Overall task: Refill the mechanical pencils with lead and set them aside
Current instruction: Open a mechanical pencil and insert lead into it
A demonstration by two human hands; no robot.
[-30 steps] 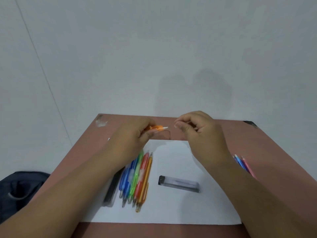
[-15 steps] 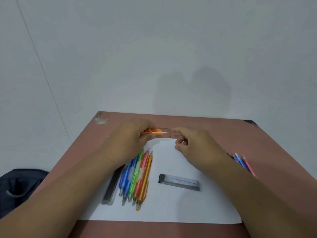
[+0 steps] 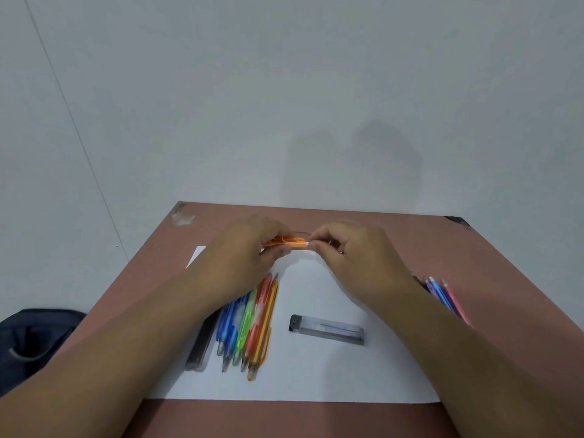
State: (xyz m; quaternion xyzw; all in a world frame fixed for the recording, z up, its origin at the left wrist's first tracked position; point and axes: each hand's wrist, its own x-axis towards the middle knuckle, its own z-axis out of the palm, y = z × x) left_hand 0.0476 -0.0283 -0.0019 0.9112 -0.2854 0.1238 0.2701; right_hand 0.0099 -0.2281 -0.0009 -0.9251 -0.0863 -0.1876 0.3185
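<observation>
My left hand grips an orange mechanical pencil held level above the far part of the table. My right hand pinches the pencil's white end with thumb and forefinger. Several coloured mechanical pencils lie side by side on a white sheet, partly under my left forearm. A clear lead case lies on the sheet to their right. A few blue and pink pencils lie on the table beyond my right forearm.
A dark flat case lies left of the pencil row. The brown table ends at a grey wall close behind. A dark bag sits on the floor at the left.
My right hand came down and left until its fingertips met the white end of the orange pencil. The left hand kept hold of the pencil and sank slightly.
</observation>
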